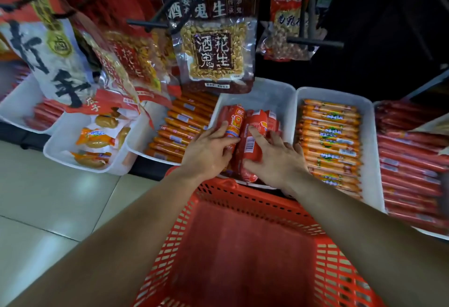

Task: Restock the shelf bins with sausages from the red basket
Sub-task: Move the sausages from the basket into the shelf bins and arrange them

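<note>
A red plastic basket sits low in front of me, and I see nothing lying in it. Beyond its far rim stands a white shelf bin that holds thick red sausages. My left hand lies over the left sausages, fingers spread on an orange-labelled one. My right hand presses on a red sausage with a barcode. Both hands rest on the pile inside the bin.
More white bins flank it: thin orange sausages on the left, orange sausages with green labels on the right, dark red ones far right. Peanut bags hang on hooks above. A tiled floor lies at left.
</note>
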`<move>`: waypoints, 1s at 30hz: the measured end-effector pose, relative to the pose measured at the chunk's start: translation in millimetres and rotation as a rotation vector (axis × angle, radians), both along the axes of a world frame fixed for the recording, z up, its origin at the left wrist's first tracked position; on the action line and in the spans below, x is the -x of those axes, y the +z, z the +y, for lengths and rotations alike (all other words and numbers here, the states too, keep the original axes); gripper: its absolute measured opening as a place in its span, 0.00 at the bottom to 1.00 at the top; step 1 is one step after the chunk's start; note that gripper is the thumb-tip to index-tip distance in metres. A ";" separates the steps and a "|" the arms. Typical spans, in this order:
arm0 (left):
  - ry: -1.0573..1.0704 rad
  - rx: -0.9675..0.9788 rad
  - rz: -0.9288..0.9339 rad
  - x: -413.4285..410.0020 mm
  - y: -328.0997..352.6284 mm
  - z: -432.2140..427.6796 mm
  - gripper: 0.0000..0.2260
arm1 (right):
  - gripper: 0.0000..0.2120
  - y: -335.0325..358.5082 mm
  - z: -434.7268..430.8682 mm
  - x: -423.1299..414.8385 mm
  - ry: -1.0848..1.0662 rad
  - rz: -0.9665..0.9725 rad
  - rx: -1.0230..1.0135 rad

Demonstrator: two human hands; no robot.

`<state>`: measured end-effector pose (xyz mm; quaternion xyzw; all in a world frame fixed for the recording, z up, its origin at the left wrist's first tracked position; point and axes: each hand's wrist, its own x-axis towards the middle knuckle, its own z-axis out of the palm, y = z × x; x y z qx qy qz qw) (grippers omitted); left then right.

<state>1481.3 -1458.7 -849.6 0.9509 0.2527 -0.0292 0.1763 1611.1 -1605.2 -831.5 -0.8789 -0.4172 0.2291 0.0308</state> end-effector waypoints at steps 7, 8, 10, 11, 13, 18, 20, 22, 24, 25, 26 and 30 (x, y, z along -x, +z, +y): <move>-0.049 -0.012 0.227 -16.2 8.2 6.4 0.24 | 0.55 1.1 -7.1 -5.1 0.035 0.063 0.029; -0.052 -0.048 0.239 -18.5 9.2 6.8 0.23 | 0.56 1.3 -7.1 -5.1 0.034 0.065 0.016; -0.052 -0.090 0.258 -22.3 13.1 8.5 0.23 | 0.56 2.0 -6.7 -5.2 0.038 0.061 -0.010; -0.051 -0.101 0.262 -23.3 14.9 8.4 0.23 | 0.55 2.5 -6.5 -5.0 0.036 0.066 -0.020; -0.061 -0.125 0.223 -23.2 15.1 5.1 0.23 | 0.53 2.4 -6.7 -5.3 0.026 0.075 -0.040; -0.090 -0.077 0.138 -17.9 8.6 5.0 0.22 | 0.38 1.2 -3.8 -10.9 -0.008 -0.016 -0.142; -0.087 -0.073 0.165 -19.4 11.4 6.9 0.22 | 0.36 1.6 -2.7 -11.8 -0.018 -0.053 -0.130; -0.077 -0.076 0.145 -23.5 13.9 4.2 0.21 | 0.36 3.3 -2.9 -11.3 -0.031 -0.049 -0.109; -0.043 -0.022 0.050 -27.5 14.4 -1.1 0.22 | 0.36 5.3 -3.4 -10.4 -0.062 -0.026 -0.117; -0.016 0.028 -0.002 -29.0 12.3 -3.9 0.24 | 0.35 6.2 -4.3 -9.3 -0.072 -0.039 -0.118; 0.010 0.086 -0.039 -30.6 10.1 -6.8 0.26 | 0.34 7.1 -5.9 -8.4 -0.070 -0.081 -0.111; -0.071 0.143 0.030 -38.2 2.1 -14.1 0.32 | 0.30 15.3 -18.0 -9.3 0.019 -0.395 -0.097</move>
